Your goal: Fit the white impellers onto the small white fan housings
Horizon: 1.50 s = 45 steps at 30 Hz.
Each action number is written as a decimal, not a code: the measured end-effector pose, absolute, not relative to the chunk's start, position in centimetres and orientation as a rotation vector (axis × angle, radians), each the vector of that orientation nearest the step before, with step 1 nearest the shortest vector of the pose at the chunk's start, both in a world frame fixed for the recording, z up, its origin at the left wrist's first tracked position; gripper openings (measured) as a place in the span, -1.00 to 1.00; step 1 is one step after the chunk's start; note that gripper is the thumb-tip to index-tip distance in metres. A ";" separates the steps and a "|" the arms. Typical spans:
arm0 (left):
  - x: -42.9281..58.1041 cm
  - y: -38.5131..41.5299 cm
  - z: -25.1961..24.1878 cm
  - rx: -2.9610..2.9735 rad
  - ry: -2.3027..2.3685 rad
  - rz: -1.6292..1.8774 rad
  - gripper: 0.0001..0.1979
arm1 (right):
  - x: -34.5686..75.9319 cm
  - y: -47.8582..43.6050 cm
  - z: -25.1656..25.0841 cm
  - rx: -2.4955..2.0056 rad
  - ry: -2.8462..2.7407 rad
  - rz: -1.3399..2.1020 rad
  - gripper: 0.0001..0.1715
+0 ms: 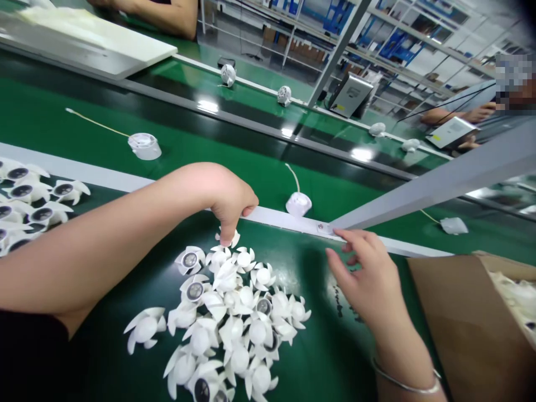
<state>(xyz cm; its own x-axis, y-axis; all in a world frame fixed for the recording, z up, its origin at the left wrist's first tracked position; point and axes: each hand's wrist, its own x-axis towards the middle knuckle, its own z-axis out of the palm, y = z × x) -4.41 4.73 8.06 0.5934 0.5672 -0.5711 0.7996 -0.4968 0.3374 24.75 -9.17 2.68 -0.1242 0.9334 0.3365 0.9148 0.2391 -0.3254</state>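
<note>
Fingers bent downward, my left hand point(231, 198) is at the far edge of a loose pile of white fan impellers point(234, 329). Its fingertips meet a small white fan impeller point(235, 239), which they partly cover; the exact grip is hidden. Some impellers in the pile lie face down, while others show round dark metal centres. My right hand point(366, 273) is held over the green table to the right of the pile, thumb and fingers apart, with nothing in it. Its index fingertip is close to the foot of a white post point(419, 184).
Beyond the white rail, a green conveyor carries white fan housings with wires, one housing point(298, 204) near the rail and another point(144, 146) further left. More impellers point(31, 192) are at left. A cardboard box point(452, 312) stands at right. Two other people work across the line.
</note>
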 end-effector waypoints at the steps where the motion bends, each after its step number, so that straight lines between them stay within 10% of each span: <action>1: -4.3 4.9 7.6 2.230 1.072 -0.533 -0.45 | 25.5 -9.3 3.0 -1.752 -2.015 0.123 -0.69; 9: -3.4 6.3 5.9 2.181 0.876 -0.401 -0.63 | 30.0 -10.0 3.7 -2.052 -2.157 0.591 -0.76; 23: 0.5 3.6 2.3 2.268 0.558 0.068 -0.57 | 26.2 -11.0 1.2 -2.203 -2.294 -0.241 -0.73; 32: 0.5 3.9 1.4 2.225 0.474 0.080 -0.46 | 22.3 -9.2 2.8 -1.679 -2.132 0.578 -0.87; 45: 0.3 4.0 1.7 2.246 0.413 0.110 -0.63 | 18.6 -7.8 1.5 -1.491 -2.401 0.157 -0.91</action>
<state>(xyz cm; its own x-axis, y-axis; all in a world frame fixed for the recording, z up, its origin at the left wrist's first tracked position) 0.27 3.96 1.72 0.9421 0.3303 -0.0584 0.2580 -0.6023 0.7555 18.59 -7.81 1.52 -0.4104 0.8891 0.2026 0.8552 0.4524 -0.2531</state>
